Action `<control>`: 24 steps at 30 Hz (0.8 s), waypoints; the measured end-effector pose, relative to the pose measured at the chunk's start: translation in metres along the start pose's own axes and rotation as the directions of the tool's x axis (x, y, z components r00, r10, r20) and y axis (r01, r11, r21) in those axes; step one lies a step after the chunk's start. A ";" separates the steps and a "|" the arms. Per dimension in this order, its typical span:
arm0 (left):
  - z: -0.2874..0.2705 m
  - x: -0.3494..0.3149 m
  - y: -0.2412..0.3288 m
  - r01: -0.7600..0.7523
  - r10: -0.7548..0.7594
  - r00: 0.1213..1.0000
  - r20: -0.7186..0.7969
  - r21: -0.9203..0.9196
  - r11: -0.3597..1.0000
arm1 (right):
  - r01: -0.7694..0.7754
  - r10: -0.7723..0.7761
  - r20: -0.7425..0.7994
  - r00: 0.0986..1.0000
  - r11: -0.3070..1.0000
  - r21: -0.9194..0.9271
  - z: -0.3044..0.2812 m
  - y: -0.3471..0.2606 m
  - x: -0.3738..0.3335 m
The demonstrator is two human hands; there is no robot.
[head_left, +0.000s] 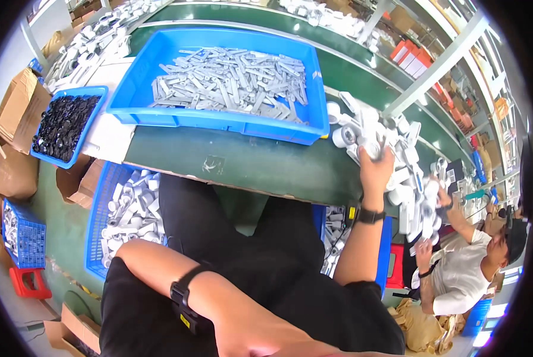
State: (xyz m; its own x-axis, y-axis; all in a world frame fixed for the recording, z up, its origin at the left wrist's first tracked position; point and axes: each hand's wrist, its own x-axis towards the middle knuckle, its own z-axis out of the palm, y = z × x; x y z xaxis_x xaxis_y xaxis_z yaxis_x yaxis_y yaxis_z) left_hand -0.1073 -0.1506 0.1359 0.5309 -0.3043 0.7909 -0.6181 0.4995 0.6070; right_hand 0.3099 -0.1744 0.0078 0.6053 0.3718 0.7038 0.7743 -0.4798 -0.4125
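My right hand (376,169) reaches to the pile of white plastic parts (404,156) at the right end of the green bench (266,163). Its fingers are curled among the pieces; which piece they grip is hidden. Several of these parts have a round, cup-like end and a handle. My left forearm crosses low in front of me with a black wristband. The back of my left hand (257,342) is close up at the lower edge, its fingers cut off by the picture. Ahead lies a large blue tray (219,123) of flat grey-white strips.
A small blue tray (70,159) of black pieces stands at the left. Blue crates (94,238) of white parts flank my legs. A co-worker (463,271) at the right handles the same pile. Cardboard boxes (22,113), a red stool (29,284) and a metal post (436,65) stand around.
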 end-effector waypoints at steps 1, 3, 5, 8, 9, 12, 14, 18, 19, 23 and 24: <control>0.000 0.000 -0.005 -0.032 0.033 0.999 0.028 -0.037 0.999 | 0.009 -0.009 0.003 1.000 1.000 -0.006 -0.010 -0.013 -0.005; -0.004 -0.003 -0.005 -0.076 0.081 0.995 0.056 -0.084 0.994 | -0.401 0.336 0.218 0.916 0.776 0.488 -0.030 -0.049 -0.022; -0.010 -0.012 0.005 -0.124 0.126 0.992 0.010 -0.130 0.984 | -0.542 0.368 0.399 0.840 0.607 0.581 -0.045 -0.092 -0.040; -0.017 -0.029 0.006 -0.119 0.114 0.986 0.119 0.037 0.992 | -0.718 0.258 0.670 0.696 0.269 0.642 -0.056 -0.120 -0.067; -0.019 -0.034 0.004 -0.097 0.065 0.974 0.216 0.144 0.985 | -0.771 0.206 0.743 0.637 0.198 0.606 -0.056 -0.124 -0.073; -0.016 -0.030 0.018 -0.205 0.219 0.965 -0.141 0.108 0.973 | -0.837 0.200 0.815 0.544 0.055 0.545 -0.052 -0.138 -0.096; -0.012 -0.033 0.030 -0.165 0.163 0.977 -0.136 -0.009 0.986 | -0.841 0.207 0.816 0.539 0.074 0.537 -0.046 -0.145 -0.102; -0.018 -0.055 0.049 -0.037 0.037 0.999 -0.008 -0.005 0.999 | -0.763 0.351 0.693 0.629 0.109 0.637 -0.042 -0.159 -0.124; -0.029 -0.060 0.052 -0.003 0.000 0.999 0.047 0.062 0.998 | -0.793 0.391 0.699 0.599 0.166 0.586 -0.041 -0.158 -0.129; -0.087 -0.056 0.066 0.154 -0.113 0.988 -0.108 0.796 0.585 | -0.844 0.427 0.728 0.537 0.258 0.471 -0.033 -0.154 -0.132; -0.100 -0.069 0.040 0.272 0.095 0.926 -0.365 0.821 0.501 | -0.823 0.380 0.732 0.566 0.317 0.472 -0.029 -0.151 -0.134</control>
State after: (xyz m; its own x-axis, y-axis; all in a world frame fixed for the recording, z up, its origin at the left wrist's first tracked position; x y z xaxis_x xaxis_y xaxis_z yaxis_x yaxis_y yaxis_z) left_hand -0.1102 -0.0285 0.0981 0.6446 0.0616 0.7621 -0.6416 -0.4985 0.5830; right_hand 0.1066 -0.1748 -0.0081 0.7715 0.6099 -0.1812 -0.1656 -0.0824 -0.9827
